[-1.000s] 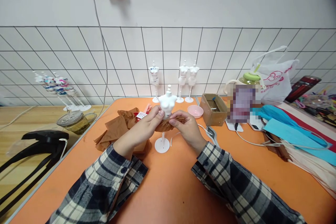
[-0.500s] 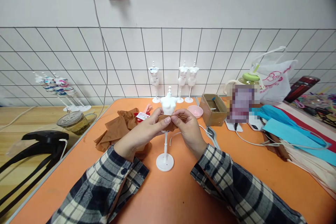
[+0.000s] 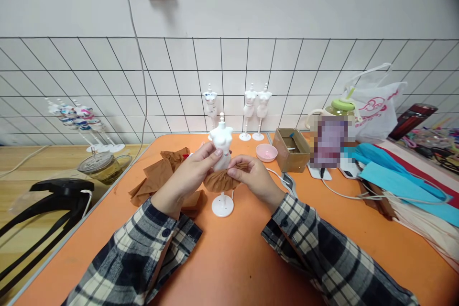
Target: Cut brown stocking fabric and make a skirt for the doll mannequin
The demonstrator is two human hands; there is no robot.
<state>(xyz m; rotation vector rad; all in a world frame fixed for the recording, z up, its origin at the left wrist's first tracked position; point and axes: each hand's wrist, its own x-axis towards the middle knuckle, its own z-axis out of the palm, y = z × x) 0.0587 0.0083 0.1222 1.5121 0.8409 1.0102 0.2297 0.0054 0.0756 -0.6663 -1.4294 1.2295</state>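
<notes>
A small white dress-form mannequin (image 3: 221, 137) stands upright in front of me on its round base (image 3: 223, 205). Gathered brown sheet (image 3: 221, 181), crinkled like crepe paper or thin cloth, flares around its hips like a short skirt. My left hand (image 3: 195, 168) is closed on the mannequin's torso from the left, with the thumb across its front. At the right side of the waist, my right hand (image 3: 255, 178) pinches the sheet's gathered upper edge. My fingertips behind the mannequin are hidden.
More brown sheet (image 3: 158, 179) lies crumpled at the left. Beyond are white mannequins (image 3: 263, 100), a pink dish (image 3: 266, 153) and a cardboard box (image 3: 292, 153). Scissors (image 3: 289, 182) lie near my right hand. Cables, phones and blue strips (image 3: 398, 179) crowd the right side.
The mannequin has shifted slightly left and away from me. My left hand has gone from the sheet's gathered edge to the torso, and the brown sheet now shows spread around the hips.
</notes>
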